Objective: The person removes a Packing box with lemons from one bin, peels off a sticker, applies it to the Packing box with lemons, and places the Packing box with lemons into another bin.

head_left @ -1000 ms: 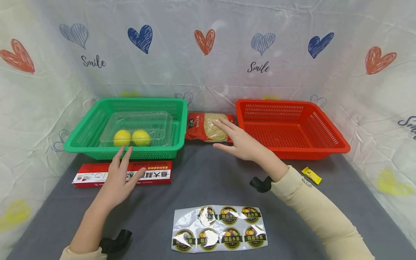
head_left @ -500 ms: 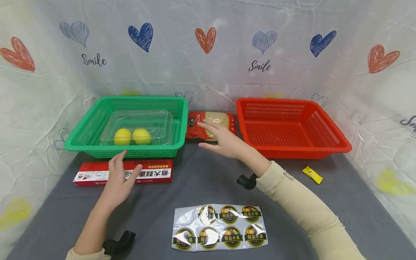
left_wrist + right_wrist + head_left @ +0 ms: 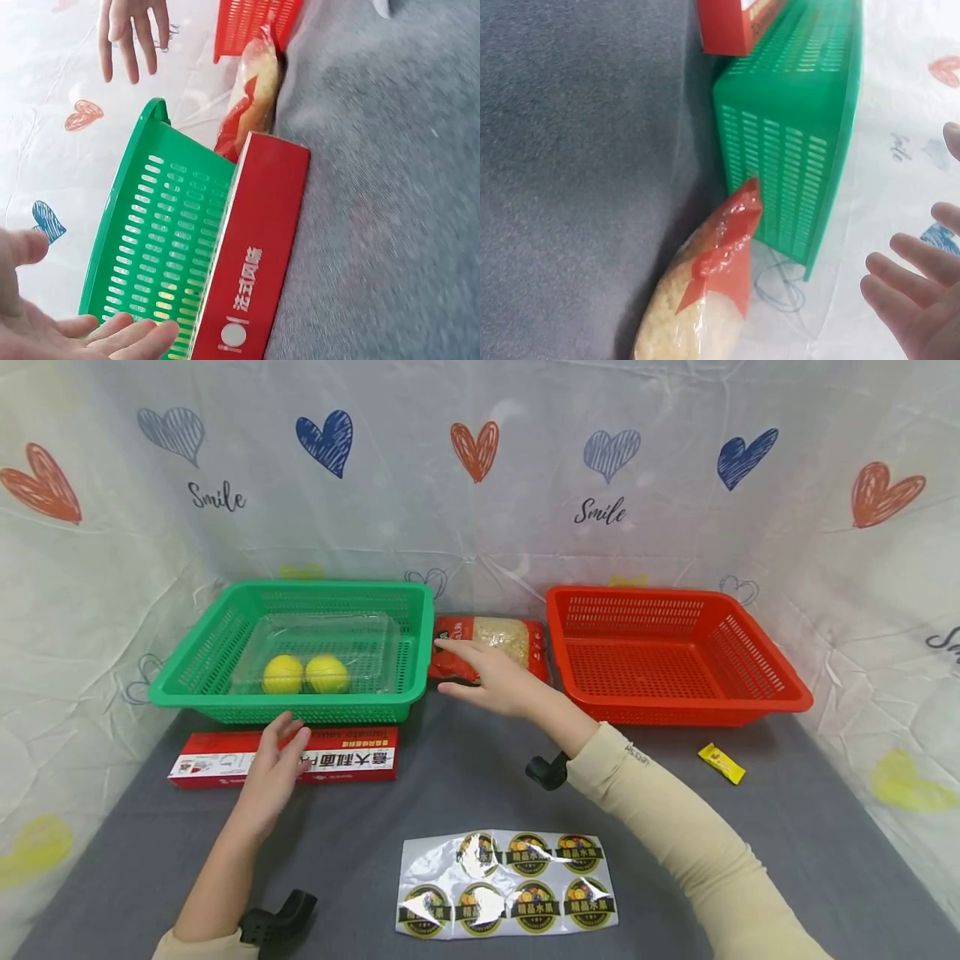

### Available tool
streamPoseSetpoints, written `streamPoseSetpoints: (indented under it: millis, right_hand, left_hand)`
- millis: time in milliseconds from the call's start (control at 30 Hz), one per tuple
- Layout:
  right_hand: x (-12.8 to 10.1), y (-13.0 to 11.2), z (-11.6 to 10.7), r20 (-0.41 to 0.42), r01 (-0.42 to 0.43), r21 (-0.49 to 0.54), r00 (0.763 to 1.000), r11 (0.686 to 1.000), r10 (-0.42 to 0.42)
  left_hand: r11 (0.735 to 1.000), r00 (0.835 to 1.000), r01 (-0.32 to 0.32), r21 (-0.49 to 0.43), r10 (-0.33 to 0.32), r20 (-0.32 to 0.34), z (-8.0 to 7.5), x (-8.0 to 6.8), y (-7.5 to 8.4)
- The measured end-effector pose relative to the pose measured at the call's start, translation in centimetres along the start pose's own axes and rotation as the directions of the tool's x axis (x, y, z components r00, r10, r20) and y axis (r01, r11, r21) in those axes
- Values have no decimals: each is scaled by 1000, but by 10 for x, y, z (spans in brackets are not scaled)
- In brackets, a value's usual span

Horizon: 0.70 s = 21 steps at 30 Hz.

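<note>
In the head view, the left hand (image 3: 272, 772), its fingers loose and empty, is over the red box (image 3: 337, 760), left of centre; the right hand (image 3: 498, 681), also holding nothing, is by the noodle bag (image 3: 506, 637), upper centre. In the left wrist view, box and green basket (image 3: 184, 152) stand close, so one push might shift both. In the right wrist view, the bag, bottom centre, looks slippery; a weak grip might lose it.

Pale, creased sheeting (image 3: 412, 518) hangs on three sides, printed with hearts (image 3: 325, 442) and "Smile" (image 3: 600, 512). Below me spreads a dark grey surface (image 3: 457, 777).
</note>
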State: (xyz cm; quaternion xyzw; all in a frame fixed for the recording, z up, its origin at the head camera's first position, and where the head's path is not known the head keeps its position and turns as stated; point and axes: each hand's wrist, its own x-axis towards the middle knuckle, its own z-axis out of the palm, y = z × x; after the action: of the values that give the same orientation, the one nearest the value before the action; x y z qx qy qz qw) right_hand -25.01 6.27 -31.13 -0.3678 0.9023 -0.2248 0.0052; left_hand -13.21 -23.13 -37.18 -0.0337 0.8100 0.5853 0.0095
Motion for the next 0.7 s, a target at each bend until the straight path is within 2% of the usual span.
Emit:
streamPoseSetpoints:
  millis: [100,167,333,433,533,633,700]
  right_hand:
    - [4,-1,2,-1,2,11,1000,1000,-2]
    - [6,-2,4,1,8,25,1000,1000,-8]
    - [10,-4,10,8,-1,60,1000,998,1]
    - [13,-5,12,2,-4,81,1000,997,4]
    - [16,-7,13,-6,3,87,1000,996,-2]
    - [19,-10,13,-4,12,95,1000,995,-12]
    - [21,-12,14,3,13,95,1000,995,-14]
  left_hand:
    - [990,999,43,-131,-44,-4,0,2,4]
    - [971,998,63,-229,-66,-5,1,3,7]
    - [908,994,78,-411,-100,-33,3,4,12]
    - [860,992,79,-504,-120,-48,4,7,13]
    - [801,990,69,-595,-129,-58,4,11,14]
    - [717,984,52,-695,-154,-86,6,15,16]
    - [646,976,36,-762,-186,-111,8,18,18]
